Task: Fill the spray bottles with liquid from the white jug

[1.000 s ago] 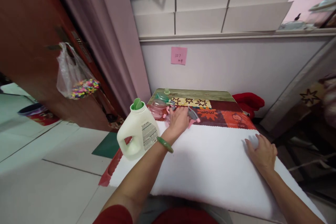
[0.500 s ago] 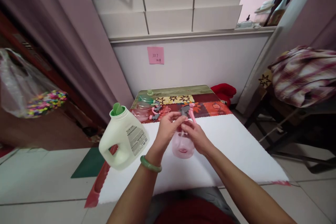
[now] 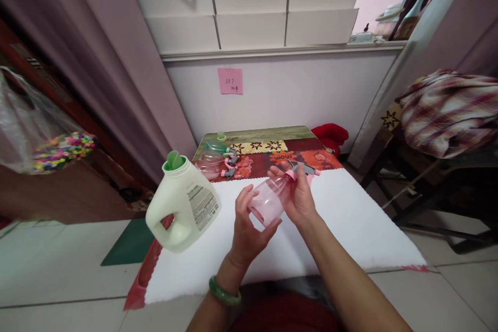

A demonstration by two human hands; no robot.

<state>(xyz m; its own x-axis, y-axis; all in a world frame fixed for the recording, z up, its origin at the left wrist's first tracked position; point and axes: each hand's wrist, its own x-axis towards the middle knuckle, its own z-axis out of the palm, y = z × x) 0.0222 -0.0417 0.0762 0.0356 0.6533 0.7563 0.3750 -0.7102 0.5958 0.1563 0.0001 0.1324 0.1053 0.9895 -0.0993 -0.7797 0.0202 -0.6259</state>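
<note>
Left fingers [image 3: 243, 198] and right fingers [image 3: 275, 170] curl round one spray bottle [image 3: 268, 201]; nearby, one jug [image 3: 182, 202], perhaps three more bottles [image 3: 208, 169].

On the white wall there is a pink paper note [image 3: 230, 81] with handwriting, and above it are white boxes [image 3: 251, 0] in rows. At the left hangs a purple curtain [image 3: 116, 62], and near it a transparent plastic bag [image 3: 15, 124] which contains many small colourful pieces [image 3: 64, 151]. A green mat [image 3: 128, 243] lies on the tiled floor [image 3: 70, 264]. At the right, one checked cloth [image 3: 453, 109] is heaped.
</note>
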